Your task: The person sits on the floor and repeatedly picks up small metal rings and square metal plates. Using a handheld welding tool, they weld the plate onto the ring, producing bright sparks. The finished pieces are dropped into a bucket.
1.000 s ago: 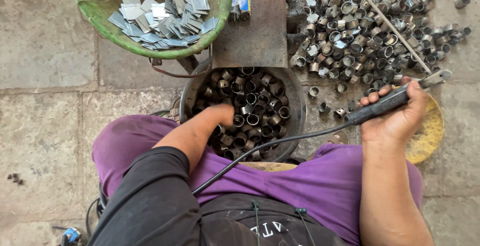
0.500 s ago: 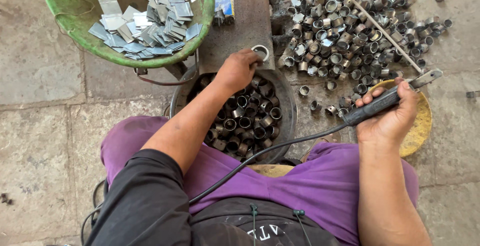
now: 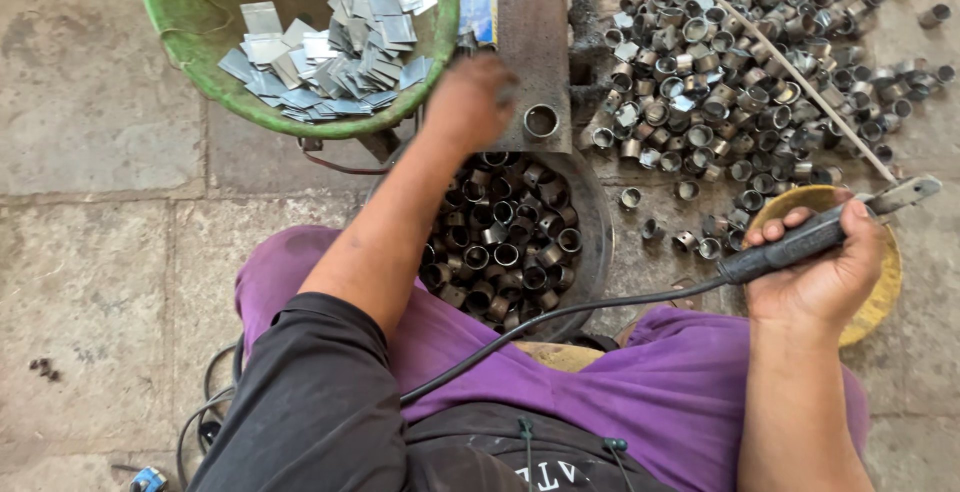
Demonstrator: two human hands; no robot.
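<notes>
- Left hand [image 3: 470,102] hovers loosely over the metal plate [image 3: 535,62], blurred, grasping nothing I can see; a ring [image 3: 541,121] sits at its 3 o'clock.
- Right hand [image 3: 818,272] is clenched around a corded tool [image 3: 800,240], at 5 o'clock from the ring.

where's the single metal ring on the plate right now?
In the head view the metal ring sits alone on the flat steel plate, just right of the left hand, above the pan of rings and left of the loose ring pile.
</notes>
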